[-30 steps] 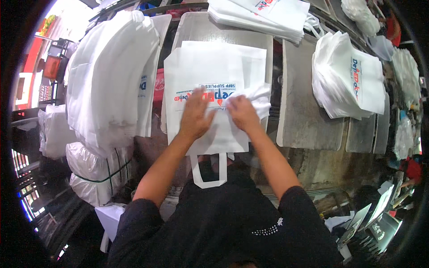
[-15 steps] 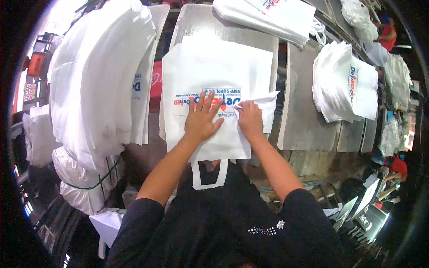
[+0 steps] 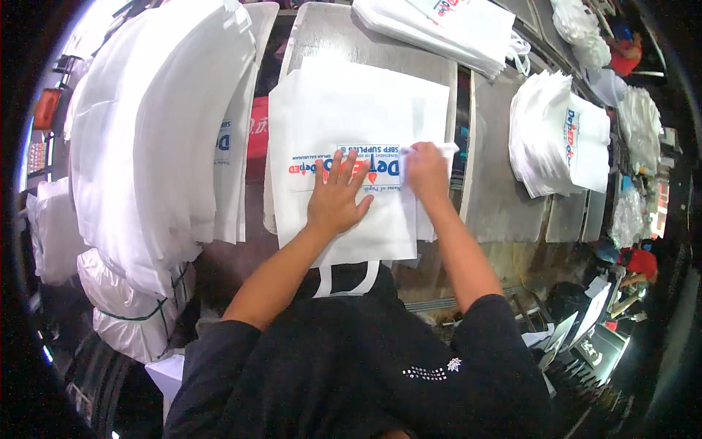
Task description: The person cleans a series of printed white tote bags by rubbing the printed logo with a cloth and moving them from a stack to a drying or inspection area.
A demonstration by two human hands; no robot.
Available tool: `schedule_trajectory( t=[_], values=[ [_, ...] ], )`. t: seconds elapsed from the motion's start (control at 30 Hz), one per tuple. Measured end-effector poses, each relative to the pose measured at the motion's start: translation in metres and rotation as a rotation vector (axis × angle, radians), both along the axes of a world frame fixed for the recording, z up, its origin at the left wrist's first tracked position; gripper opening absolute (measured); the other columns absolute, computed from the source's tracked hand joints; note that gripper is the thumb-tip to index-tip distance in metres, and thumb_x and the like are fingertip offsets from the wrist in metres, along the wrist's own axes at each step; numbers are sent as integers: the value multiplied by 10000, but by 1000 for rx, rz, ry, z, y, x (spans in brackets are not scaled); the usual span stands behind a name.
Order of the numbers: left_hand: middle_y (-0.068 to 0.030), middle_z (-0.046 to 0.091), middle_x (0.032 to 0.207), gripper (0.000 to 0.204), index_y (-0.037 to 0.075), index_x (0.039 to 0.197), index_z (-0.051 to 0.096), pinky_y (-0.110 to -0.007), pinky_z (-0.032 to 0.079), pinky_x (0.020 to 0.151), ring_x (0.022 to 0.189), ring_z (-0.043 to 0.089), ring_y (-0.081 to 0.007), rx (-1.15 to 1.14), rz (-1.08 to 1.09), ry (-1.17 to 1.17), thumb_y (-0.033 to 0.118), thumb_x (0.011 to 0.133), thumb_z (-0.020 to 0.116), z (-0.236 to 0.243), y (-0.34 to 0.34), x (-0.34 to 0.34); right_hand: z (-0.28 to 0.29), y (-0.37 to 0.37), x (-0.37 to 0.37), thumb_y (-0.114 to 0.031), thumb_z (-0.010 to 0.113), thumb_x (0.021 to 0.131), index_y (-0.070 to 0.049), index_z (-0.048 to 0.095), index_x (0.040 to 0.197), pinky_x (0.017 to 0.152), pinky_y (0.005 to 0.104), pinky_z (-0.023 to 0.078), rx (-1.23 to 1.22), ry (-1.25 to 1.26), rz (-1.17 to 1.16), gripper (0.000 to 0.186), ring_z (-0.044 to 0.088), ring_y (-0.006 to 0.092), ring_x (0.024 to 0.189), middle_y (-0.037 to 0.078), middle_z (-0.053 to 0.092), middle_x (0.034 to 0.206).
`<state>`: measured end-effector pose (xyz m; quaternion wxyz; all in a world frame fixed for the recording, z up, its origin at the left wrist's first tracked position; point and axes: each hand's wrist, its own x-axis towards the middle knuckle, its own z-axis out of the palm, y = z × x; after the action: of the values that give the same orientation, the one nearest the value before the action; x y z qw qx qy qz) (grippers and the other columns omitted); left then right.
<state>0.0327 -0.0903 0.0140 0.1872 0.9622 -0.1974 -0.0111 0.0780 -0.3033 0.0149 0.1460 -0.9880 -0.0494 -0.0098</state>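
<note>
Lying flat, fingers apart, the left hand covers part of a printed white bag that overhangs the near edge of a grey board. Toward the board's right edge, the right hand bends its fingers at white fabric (too blurred to tell whether they grip it).

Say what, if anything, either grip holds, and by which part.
Right grip: white fabric, apparently near its left end; blur hides the exact spot. Left grip: nothing; it lies spread on the printed white bag.
</note>
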Motion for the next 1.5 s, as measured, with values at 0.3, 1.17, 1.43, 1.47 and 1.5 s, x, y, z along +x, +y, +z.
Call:
schedule_trajectory(
  t=[0.3,1.17,1.43,1.47,1.5],
  values=[
    [-219,236,1533,845,-34,1452,268,-605,155,1120,1433,209,-347,-18,5,-23,475,846,564,-3,1,-1,-21,44,20,-136,542,857,-57,585,981,769,471,450,89,-162,-30,153,560,344,907,153,572,954],
    [-121,258,1545,857,114,1466,335,-572,111,1148,1437,196,-309,-14,-20,-3,589,796,579,-1,51,-17,5,61,-17,-274,599,874,-90,622,960,768,479,422,-43,2,-1,205,566,333,893,113,616,935],
    [-152,229,1553,896,78,1483,285,-576,112,1145,1439,192,-334,6,-37,-1,609,808,543,1,52,-14,1,78,-11,-236,621,855,-99,605,976,779,469,420,-19,41,14,184,555,314,915,76,599,966],
    [-152,229,1553,896,78,1483,285,-576,112,1145,1439,192,-334,4,-40,-3,609,808,543,3,50,-14,1,85,2,-239,616,863,-96,606,977,767,473,420,-56,74,0,183,558,321,903,79,603,974],
    [-147,233,1550,918,66,1485,266,-565,119,1148,1436,197,-323,18,-37,25,591,796,570,5,51,-15,-4,96,-5,-239,616,863,-96,606,977,767,473,420,-55,73,2,183,558,321,903,79,603,974]
  ],
)
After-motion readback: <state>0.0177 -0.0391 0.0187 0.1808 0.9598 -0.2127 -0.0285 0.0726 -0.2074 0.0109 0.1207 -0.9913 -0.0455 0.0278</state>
